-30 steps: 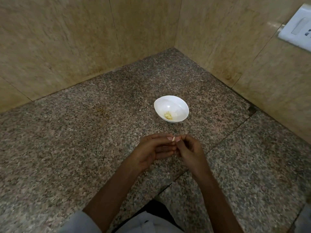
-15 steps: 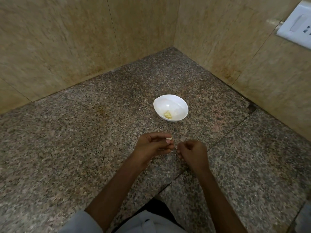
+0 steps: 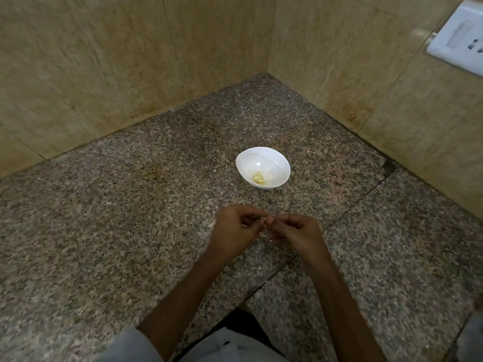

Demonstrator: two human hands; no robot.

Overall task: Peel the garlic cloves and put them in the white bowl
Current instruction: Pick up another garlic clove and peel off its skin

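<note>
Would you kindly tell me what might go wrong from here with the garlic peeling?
The garlic clove is pinched between the left hand and right hand over the counter, short of the white bowl; it may slip and fall there. Skin flakes might land among its peeled cloves.

Upright white bowl (image 3: pixel 271 161), yellowish peeled cloves (image 3: pixel 258 178) inside; pale clove (image 3: pixel 264 233) pinched nearby

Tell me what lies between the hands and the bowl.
Only bare counter, in the head view; left hand and right hand sit short of the bowl.
</note>
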